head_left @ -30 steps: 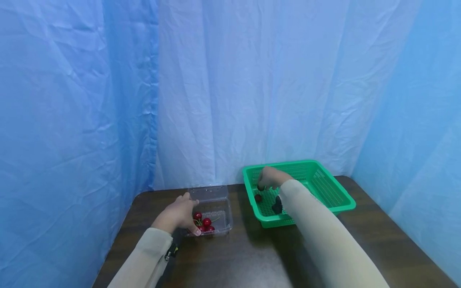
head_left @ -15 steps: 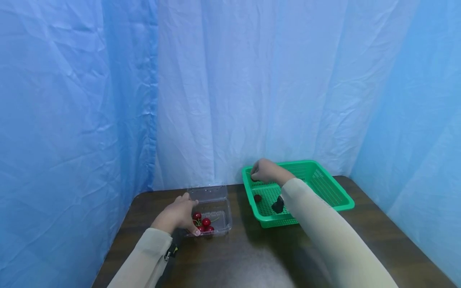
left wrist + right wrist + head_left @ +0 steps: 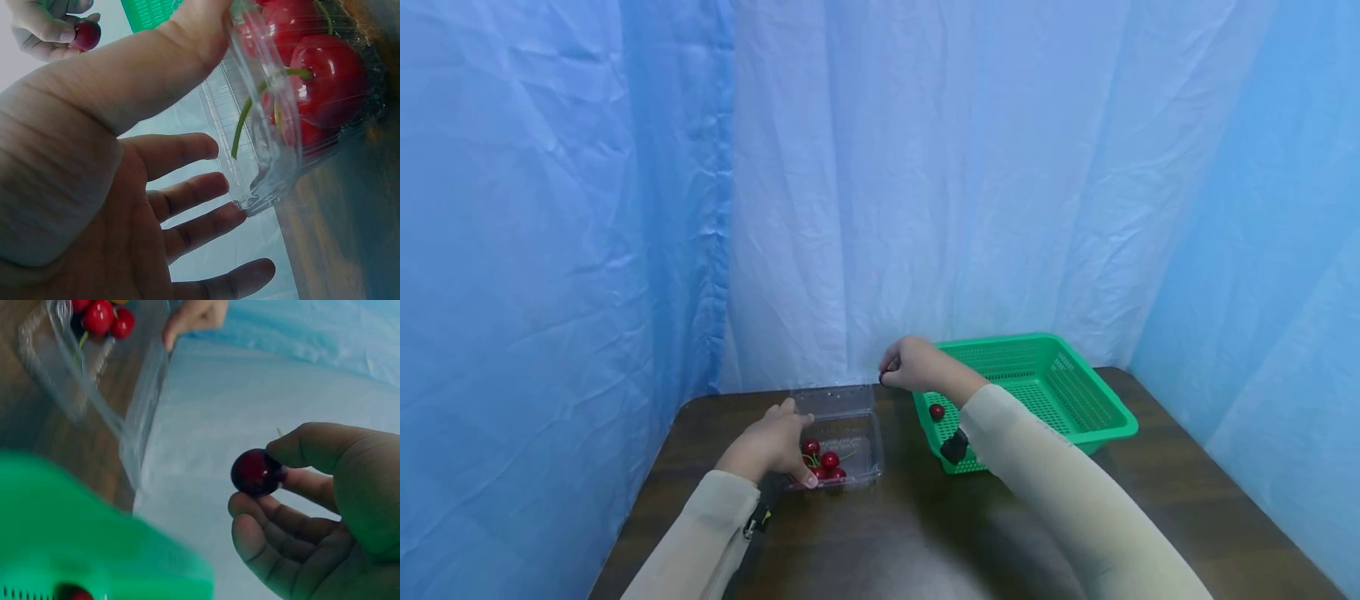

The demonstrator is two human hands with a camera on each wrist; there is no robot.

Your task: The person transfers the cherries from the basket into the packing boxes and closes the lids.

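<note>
Between the thumb and fingers of my right hand (image 3: pixel 917 364) is a dark red cherry (image 3: pixel 255 473), with a thin stem tip showing above the thumb. That hand is off the left rim of the green basket (image 3: pixel 1078 400), in the air. My left hand (image 3: pixel 769 443) rests at the left side of a clear plastic clamshell box (image 3: pixel 859 437); its thumb lies at the front wall and its fairly straight fingertips touch the edge. Several red cherries (image 3: pixel 328 81) with green stems lie inside the box, partly behind the thumb in the head view. One cherry (image 3: pixel 937 412) sits in the basket.
The box's lid (image 3: pixel 833 401) stands folded back towards the curtain (image 3: pixel 895 208). Box and basket stand side by side on a dark wooden table (image 3: pixel 880 533), near its back edge. Blue-white curtains enclose the left, back and right.
My right hand has lifted the cherry from inside the basket and carried it left, past the basket's rim towards the box. The left hand and the box have stayed where they were.
</note>
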